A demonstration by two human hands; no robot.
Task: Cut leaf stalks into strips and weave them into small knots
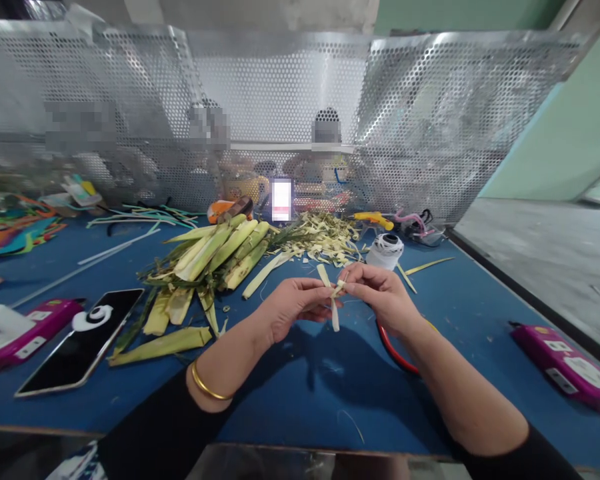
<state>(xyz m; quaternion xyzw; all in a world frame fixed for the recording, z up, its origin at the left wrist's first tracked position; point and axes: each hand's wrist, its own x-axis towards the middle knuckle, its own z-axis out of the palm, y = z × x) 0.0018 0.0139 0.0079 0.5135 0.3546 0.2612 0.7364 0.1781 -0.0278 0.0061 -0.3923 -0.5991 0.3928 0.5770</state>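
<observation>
My left hand (303, 303) and my right hand (375, 287) meet above the blue table (280, 400). Pinched between the fingertips of both is a pale strip of leaf (335, 310), folded or crossed over itself; it looks like corn husk. One end points up and another hangs down. Beyond my left hand lies a heap of green-yellow husks (225, 247). Behind my right hand stands a white spool of thread (385, 252). A red curved handle (395, 350), perhaps of scissors, shows partly under my right forearm.
Husk scraps (325, 237) lie at the back, near a yellow-handled tool (374, 219). A phone (83, 343) and a magenta device (35, 333) are at left, another magenta device (563, 363) at right. A perforated metal screen (280, 87) borders the far edge.
</observation>
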